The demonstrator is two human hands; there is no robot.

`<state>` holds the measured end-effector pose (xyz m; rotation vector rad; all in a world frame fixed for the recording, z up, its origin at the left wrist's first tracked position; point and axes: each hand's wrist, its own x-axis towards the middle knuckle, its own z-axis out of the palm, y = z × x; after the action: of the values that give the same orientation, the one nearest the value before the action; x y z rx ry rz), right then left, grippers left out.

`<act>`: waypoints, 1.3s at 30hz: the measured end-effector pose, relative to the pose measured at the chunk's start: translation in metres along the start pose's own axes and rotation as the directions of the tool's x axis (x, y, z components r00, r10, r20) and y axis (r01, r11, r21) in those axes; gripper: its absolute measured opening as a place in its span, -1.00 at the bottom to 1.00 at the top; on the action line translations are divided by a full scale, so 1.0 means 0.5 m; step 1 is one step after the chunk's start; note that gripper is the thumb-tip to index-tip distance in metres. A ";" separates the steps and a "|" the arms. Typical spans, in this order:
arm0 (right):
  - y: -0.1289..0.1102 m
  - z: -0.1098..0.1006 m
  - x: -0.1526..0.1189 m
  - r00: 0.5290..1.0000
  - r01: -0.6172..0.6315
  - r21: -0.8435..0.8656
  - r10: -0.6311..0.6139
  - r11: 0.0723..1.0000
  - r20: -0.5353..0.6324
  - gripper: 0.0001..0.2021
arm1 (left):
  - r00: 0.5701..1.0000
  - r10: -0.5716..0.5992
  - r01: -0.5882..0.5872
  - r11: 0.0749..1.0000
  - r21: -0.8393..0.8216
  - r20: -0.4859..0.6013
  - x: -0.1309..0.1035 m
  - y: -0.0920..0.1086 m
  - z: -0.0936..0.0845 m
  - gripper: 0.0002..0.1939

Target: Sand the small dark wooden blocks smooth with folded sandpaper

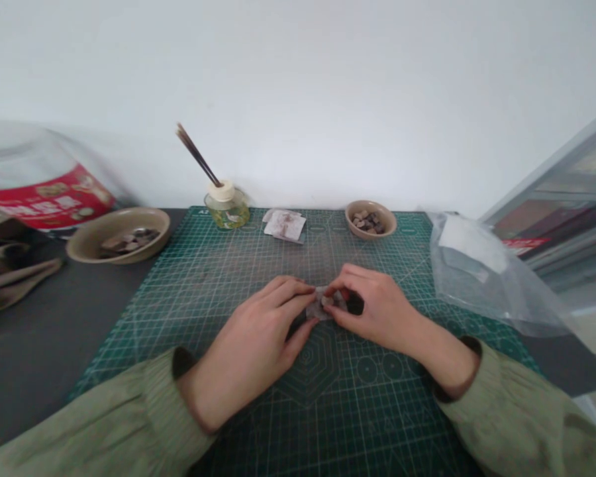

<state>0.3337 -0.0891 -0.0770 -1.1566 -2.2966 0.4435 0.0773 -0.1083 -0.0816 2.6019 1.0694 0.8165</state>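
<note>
A small greyish-white paper pouch (314,311) lies at the middle of the green cutting mat (213,265), between my two hands. The thumb and fingers of my left hand (255,341) grip its left edge. Over the pouch, my right hand (377,306) pinches a small brown chunk (326,301) between thumb and index finger. Whether the chunk touches the pouch's opening is hard to make out. Behind them, a small bowl (387,225) holds similar brown chunks. Several flat white pouches (285,225) with brownish stains lie in a pile near the wall.
At back left stands a reed diffuser (228,209) with thin sticks. Left of the mat are a larger tan bowl (89,248) with dark pieces and a clear jar with a red label (54,199). A clear plastic bag (481,285) lies on the right.
</note>
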 end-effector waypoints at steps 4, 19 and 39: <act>0.000 0.001 0.000 1.000 -0.004 0.003 0.004 1.000 -0.008 -0.91 | 1.000 -0.014 0.014 1.000 0.000 0.011 0.003 0.001 0.000 -0.76; 0.000 0.005 -0.008 1.000 -0.020 -0.025 0.021 0.999 0.012 -0.92 | 0.999 -0.047 0.048 0.998 0.045 -0.010 0.003 0.006 -0.004 -0.77; -0.012 0.009 0.002 0.999 0.006 0.023 -0.008 1.000 0.046 -0.92 | 1.000 -0.021 0.021 0.994 0.107 -0.004 0.005 0.001 -0.006 -0.74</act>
<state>0.3269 -0.0921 -0.0775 -1.1382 -2.3280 0.4968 0.0774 -0.1068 -0.0778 2.6729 1.1703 0.7795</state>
